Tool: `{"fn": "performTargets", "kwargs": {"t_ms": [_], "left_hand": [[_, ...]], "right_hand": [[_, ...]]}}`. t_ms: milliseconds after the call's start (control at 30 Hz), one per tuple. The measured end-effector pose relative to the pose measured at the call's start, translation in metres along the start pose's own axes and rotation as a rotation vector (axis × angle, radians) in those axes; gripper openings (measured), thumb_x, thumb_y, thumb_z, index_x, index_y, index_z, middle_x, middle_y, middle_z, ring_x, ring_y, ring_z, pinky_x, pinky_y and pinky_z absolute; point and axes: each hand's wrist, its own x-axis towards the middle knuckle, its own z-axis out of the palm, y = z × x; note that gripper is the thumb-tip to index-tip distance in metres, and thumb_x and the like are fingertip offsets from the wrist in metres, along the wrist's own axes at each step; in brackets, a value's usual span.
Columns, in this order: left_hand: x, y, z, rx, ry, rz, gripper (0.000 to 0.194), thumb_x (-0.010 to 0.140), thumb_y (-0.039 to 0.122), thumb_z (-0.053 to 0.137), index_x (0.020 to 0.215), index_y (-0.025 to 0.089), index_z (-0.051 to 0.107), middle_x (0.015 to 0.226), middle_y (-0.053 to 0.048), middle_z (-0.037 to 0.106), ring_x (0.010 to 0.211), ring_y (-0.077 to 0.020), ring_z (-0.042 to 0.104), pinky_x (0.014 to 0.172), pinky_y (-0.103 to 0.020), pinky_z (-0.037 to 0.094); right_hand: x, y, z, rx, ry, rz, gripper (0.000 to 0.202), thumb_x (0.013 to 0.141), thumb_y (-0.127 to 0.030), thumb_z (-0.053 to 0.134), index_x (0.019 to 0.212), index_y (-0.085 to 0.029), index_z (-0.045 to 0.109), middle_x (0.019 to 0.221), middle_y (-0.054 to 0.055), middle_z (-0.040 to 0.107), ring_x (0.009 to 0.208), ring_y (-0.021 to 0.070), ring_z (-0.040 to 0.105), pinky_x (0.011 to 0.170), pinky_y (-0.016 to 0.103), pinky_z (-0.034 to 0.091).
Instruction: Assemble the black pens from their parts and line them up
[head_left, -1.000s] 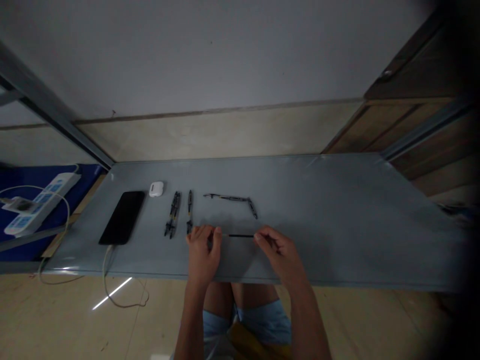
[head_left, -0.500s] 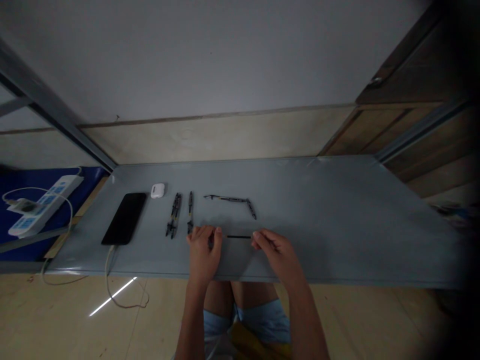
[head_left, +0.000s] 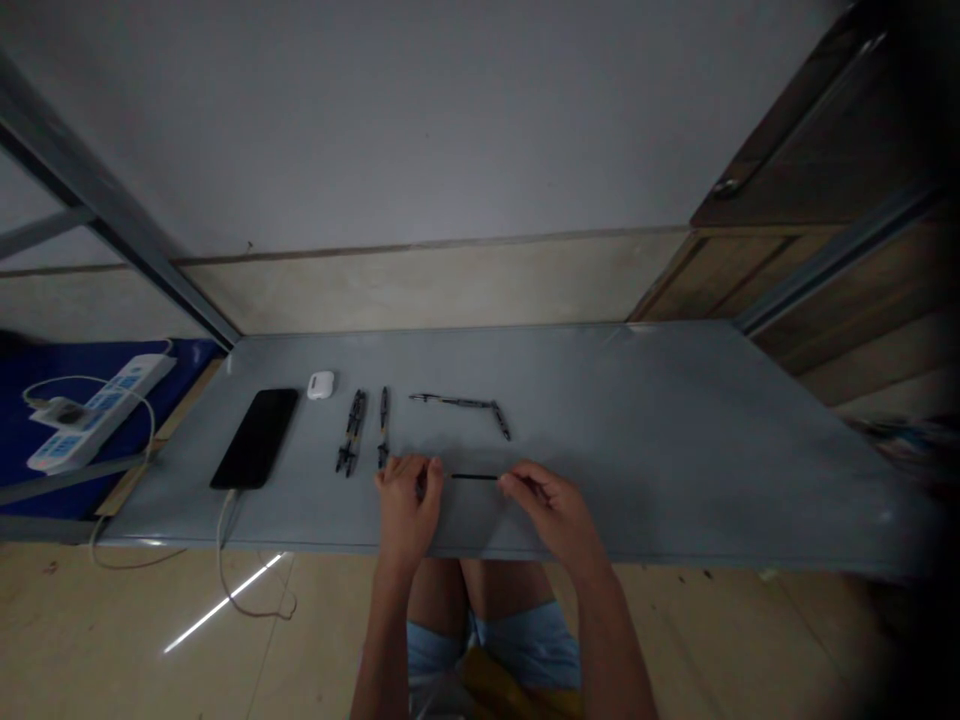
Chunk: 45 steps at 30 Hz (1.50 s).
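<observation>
A thin black pen refill (head_left: 474, 477) stretches level between my two hands, just above the table near its front edge. My right hand (head_left: 551, 500) pinches its right end between thumb and fingers. My left hand (head_left: 409, 500) is closed by the refill's other end, with a dark pen part (head_left: 420, 488) mostly hidden in its fingers. Beyond my hands lie a pen part (head_left: 457, 402) in a line and a short dark piece (head_left: 502, 420) set at an angle to it. Left of them are one slim pen (head_left: 384, 420) and a pair of pens (head_left: 351, 432) side by side.
On the grey table (head_left: 637, 430), a black phone (head_left: 255, 438) with a charging cable (head_left: 220, 540) and a white earbud case (head_left: 321, 385) lie at the left. A white power strip (head_left: 105, 412) rests on a blue surface beyond. A wall stands behind, with metal posts at both sides.
The camera view has shifted slightly. My right hand tilts a little differently on the refill, which still spans the gap between my hands. The pens on the table lie as before.
</observation>
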Motion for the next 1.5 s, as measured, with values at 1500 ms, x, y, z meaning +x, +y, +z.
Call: {"fn": "performTargets", "kwargs": {"t_ms": [1500], "left_hand": [[0.0028,0.002,-0.0014,-0.045,-0.028,-0.026,0.031,0.094,0.033,0.044,0.068,0.019,0.056,0.068,-0.001,0.059,0.077,-0.0191,0.052,0.072,-0.032,0.031]], "right_hand": [[0.001,0.0095,0.0,0.025,0.019,0.006,0.015,0.084,-0.035,0.062,0.091,-0.023,0.066,0.084,0.001,0.065,0.08,0.0165,0.061,0.072,0.026,0.044]]}}
